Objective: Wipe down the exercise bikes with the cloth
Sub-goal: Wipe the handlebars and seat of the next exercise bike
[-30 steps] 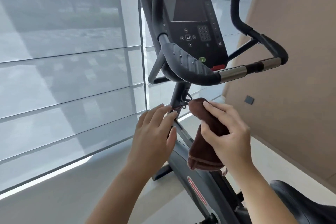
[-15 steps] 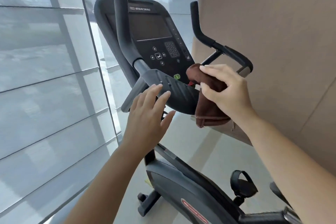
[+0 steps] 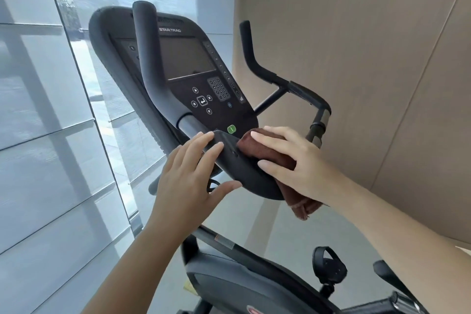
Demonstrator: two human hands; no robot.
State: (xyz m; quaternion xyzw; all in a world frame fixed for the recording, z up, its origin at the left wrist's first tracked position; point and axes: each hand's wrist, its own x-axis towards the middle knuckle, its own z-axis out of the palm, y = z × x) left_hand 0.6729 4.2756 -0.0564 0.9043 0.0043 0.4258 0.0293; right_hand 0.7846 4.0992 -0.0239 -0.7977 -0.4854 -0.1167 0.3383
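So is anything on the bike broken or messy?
Nothing stands out. The bike looks whole, and its console is dark with no cracks or spills showing. The right hand presses the brown cloth on the handlebar pad, and the left hand rests on the pad beside it.

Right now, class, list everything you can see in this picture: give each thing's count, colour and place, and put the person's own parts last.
exercise bike: one, black, centre of view, frame running to bottom right
console: one, black with dark screen, top of the bike
green button: one, green, lower edge of the console
handlebars: one set, black with grey grip sections, either side of the console
pedal: one, black with strap, lower right
cloth: one, brown, pressed on the front pad of the handlebars
window blinds: pale grey, left
wall: tan, right
floor: pale, under the bike
left hand: one, open, resting on the pad
right hand: one, holding the cloth
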